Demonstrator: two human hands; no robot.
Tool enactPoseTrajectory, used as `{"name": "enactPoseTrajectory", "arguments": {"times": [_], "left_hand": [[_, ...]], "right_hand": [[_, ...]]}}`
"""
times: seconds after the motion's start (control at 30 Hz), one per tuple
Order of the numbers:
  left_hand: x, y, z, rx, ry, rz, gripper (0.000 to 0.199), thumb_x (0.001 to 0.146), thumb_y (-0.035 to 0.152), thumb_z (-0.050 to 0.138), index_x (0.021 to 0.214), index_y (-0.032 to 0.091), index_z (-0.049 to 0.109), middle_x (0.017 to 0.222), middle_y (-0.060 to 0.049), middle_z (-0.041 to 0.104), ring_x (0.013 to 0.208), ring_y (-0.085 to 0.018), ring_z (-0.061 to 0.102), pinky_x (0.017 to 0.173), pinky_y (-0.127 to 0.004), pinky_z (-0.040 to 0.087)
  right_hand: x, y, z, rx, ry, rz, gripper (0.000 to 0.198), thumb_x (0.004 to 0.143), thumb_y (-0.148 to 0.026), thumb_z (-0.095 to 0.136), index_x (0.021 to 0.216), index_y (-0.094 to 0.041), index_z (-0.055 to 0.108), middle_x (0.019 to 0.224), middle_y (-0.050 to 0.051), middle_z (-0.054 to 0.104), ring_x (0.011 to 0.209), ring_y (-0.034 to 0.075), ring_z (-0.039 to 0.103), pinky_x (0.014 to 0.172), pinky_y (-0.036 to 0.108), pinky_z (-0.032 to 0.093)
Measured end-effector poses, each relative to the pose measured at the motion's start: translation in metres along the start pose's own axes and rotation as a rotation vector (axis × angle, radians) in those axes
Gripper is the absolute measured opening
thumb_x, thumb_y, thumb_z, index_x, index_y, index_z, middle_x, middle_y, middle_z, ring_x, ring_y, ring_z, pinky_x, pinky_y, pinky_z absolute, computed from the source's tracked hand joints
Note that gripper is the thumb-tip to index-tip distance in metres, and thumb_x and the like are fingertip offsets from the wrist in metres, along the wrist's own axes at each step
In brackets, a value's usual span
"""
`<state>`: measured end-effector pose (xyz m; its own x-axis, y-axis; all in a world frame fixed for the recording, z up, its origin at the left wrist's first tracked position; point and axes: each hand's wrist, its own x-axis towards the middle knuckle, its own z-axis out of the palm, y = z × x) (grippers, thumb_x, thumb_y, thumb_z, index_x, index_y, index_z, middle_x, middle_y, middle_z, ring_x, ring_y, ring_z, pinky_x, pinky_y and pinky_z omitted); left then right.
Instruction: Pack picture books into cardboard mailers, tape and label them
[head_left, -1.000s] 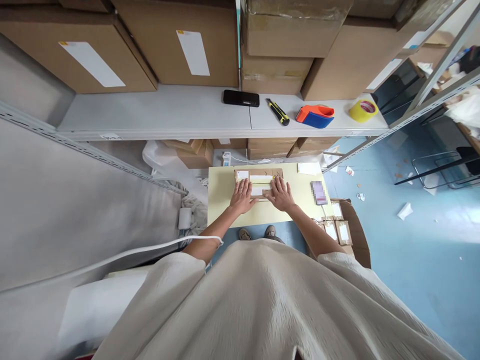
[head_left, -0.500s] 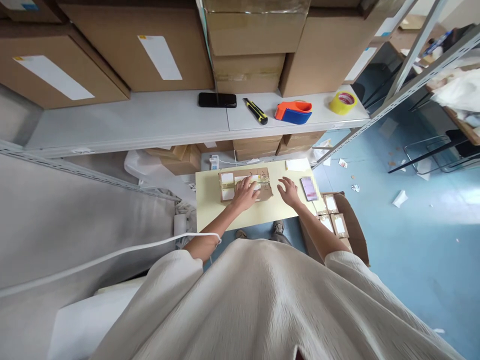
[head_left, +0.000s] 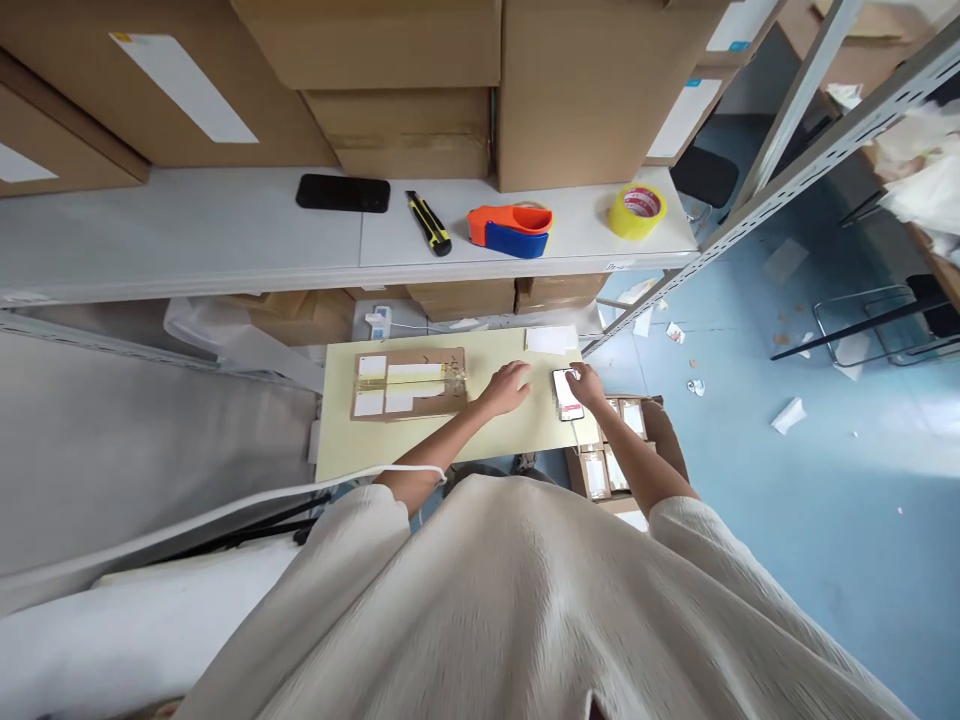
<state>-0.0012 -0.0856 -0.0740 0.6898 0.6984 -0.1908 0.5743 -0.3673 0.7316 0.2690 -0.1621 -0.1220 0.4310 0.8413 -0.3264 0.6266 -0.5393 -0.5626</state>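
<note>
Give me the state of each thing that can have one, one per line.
Carton on the table: shut, taped
Phone: screen lit, cable attached
Black phone on the shelf: unlit
Cutter: idle, blade position unclear
Floor carton: open, holding parcels
Left hand: empty
Right hand: at the lit phone, contact unclear

The left box (head_left: 409, 384) is matt cardboard; the worktop (head_left: 375, 445), smooth; the right phone (head_left: 568, 395), glossy; the far shelf (head_left: 225, 222), smooth.
</note>
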Motion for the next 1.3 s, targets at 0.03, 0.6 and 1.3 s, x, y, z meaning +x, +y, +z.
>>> {"name": "enactPoseTrajectory", "arguments": {"times": [0.03, 0.6, 1.3], "left_hand": [[0.011, 0.000, 0.008, -0.034, 0.004, -0.036, 0.051, 0.106, 0.030, 0.061, 0.157, 0.022, 0.065, 0.166, -0.016, 0.063, 0.160, -0.034, 0.056, 0.137, -0.052, 0.042], [0.134, -0.031, 0.071, -0.432, 0.215, -0.626, 0.064, 0.090, 0.021, 0.067, 0.154, 0.022, 0.061, 0.164, -0.015, 0.066, 0.153, -0.034, 0.063, 0.125, -0.046, 0.052], [0.148, -0.031, 0.094, -0.727, 0.217, -0.641, 0.064, 0.092, 0.025, 0.072, 0.156, 0.019, 0.063, 0.166, -0.019, 0.066, 0.153, -0.031, 0.065, 0.122, -0.041, 0.052]], "right_hand": [[0.008, 0.007, -0.003, 0.000, -0.017, -0.004, 0.046, 0.102, -0.045, 0.062, 0.138, -0.021, 0.078, 0.152, 0.020, 0.073, 0.143, 0.039, 0.068, 0.126, 0.061, 0.051], [0.109, 0.024, 0.009, 0.202, -0.246, 0.086, 0.044, 0.095, -0.038, 0.068, 0.131, -0.019, 0.084, 0.137, 0.018, 0.084, 0.133, 0.035, 0.078, 0.119, 0.052, 0.060], [0.132, 0.018, 0.005, 0.176, 0.038, 0.200, 0.030, 0.086, -0.038, 0.069, 0.108, -0.022, 0.083, 0.109, 0.017, 0.086, 0.112, 0.039, 0.079, 0.108, 0.054, 0.061]]}}
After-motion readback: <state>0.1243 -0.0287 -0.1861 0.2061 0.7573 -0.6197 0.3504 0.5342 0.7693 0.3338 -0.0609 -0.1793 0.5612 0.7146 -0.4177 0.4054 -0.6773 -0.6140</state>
